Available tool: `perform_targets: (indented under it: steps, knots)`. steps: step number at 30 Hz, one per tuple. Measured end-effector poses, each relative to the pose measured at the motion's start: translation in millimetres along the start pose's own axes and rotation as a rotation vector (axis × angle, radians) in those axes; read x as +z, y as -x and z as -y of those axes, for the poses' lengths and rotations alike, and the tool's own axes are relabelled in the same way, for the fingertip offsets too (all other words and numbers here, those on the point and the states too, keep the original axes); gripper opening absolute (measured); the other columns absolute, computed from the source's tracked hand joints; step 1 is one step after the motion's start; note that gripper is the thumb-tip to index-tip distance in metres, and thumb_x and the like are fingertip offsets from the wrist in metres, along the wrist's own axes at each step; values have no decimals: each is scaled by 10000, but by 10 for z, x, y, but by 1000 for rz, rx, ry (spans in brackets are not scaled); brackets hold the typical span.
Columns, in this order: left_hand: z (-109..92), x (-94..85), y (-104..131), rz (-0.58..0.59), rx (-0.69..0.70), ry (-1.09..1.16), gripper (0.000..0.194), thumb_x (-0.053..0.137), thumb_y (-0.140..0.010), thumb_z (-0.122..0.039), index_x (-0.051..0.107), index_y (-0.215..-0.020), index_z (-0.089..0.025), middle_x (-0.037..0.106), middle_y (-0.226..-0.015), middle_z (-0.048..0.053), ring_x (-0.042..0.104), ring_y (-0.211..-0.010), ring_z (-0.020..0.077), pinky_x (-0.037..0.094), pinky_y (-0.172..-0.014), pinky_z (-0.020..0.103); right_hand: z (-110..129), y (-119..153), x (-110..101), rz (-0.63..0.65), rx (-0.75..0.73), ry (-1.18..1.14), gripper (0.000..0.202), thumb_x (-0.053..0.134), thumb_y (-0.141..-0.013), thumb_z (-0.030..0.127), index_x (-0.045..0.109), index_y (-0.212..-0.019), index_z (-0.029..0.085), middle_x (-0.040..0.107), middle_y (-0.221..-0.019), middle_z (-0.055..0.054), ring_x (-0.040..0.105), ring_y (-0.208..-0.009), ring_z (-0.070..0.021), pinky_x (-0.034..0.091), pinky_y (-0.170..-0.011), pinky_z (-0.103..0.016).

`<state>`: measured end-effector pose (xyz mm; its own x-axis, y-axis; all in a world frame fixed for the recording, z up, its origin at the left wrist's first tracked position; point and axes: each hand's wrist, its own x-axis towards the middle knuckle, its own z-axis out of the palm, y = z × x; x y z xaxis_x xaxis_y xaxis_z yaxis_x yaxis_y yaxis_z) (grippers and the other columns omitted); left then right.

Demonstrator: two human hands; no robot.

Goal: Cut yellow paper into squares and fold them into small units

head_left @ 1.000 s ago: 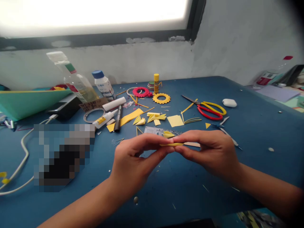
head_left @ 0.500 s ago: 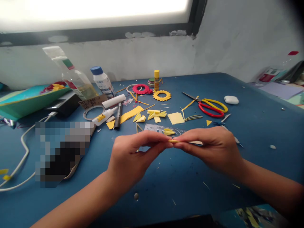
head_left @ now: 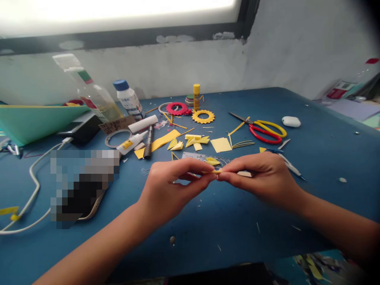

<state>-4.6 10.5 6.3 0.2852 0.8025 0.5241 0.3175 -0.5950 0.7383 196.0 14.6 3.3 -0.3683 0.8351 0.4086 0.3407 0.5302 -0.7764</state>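
A small piece of yellow paper (head_left: 216,171) is pinched between the fingertips of both hands, held above the blue table. My left hand (head_left: 175,182) grips its left end with thumb and forefinger. At its right end, the thumb and forefinger of my right hand (head_left: 261,174) are closed on it. Just behind the fingers lie a clear ruler (head_left: 191,156) and a folded yellow paper piece (head_left: 213,161). Farther back are more folded yellow pieces (head_left: 196,141) and a square of yellow paper (head_left: 221,145).
Scissors with red and yellow handles (head_left: 267,132) lie at the right, near a white case (head_left: 291,121). A glue stick (head_left: 196,97), a blue-capped bottle (head_left: 129,99), a black marker (head_left: 148,142) and a glue bottle (head_left: 130,143) are behind. A partly blurred phone (head_left: 97,202) lies left.
The view has shifted slightly. Both hands still pinch the yellow paper; the left fingertips sit a little differently along it.
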Motion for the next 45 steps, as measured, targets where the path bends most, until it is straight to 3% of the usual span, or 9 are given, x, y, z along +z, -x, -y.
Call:
perform_targets:
  steps: [5,9,13,24,29,37,45]
  knots:
    - [12,13,-19,83,-55,57,112,736,-718,-105,724,-786,-193,755,-760,-20,704,-633,118,585,-612,158,-20,9,-2,64,-12,12,57,686,-786,198,733,-807,221,738,-735,22,670,-641,-107,526,-585,-181]
    - [-35,25,-12,64,-180,160,204,723,-747,-124,665,-930,-191,734,-720,-41,700,-649,91,566,-609,112,-6,6,-7,28,-70,58,48,692,-787,186,729,-805,212,734,-714,25,658,-613,-91,515,-567,-165]
    - [-73,23,9,35,-158,164,189,730,-735,-112,648,-886,-189,709,-677,-53,676,-602,59,544,-583,73,-7,14,1,-4,-136,32,63,706,-782,186,735,-827,219,742,-737,22,665,-622,-96,526,-583,-174]
    - [-58,27,19,-5,-206,238,144,766,-675,-84,676,-730,-181,709,-669,-35,666,-570,83,569,-548,110,24,33,30,-20,51,-96,75,728,-758,270,757,-818,237,745,-736,8,685,-623,-135,555,-542,-206]
    - [-65,24,-14,13,-349,376,155,780,-649,-77,716,-749,-177,729,-681,-22,680,-592,92,569,-567,111,30,25,22,-11,62,-141,75,728,-760,233,757,-827,247,749,-751,20,690,-646,-127,556,-570,-187]
    - [-6,12,-64,216,-734,728,60,752,-728,-220,724,-774,-193,728,-704,7,698,-643,130,538,-466,125,16,26,11,-8,64,-175,93,751,-745,235,757,-834,264,751,-771,32,695,-666,-122,565,-603,-186]
    - [-6,40,-49,262,-763,725,85,741,-740,-249,727,-791,-183,707,-726,24,681,-661,129,544,-468,133,19,12,20,-28,89,-183,45,727,-768,251,757,-801,253,747,-729,23,694,-634,-130,568,-567,-190]
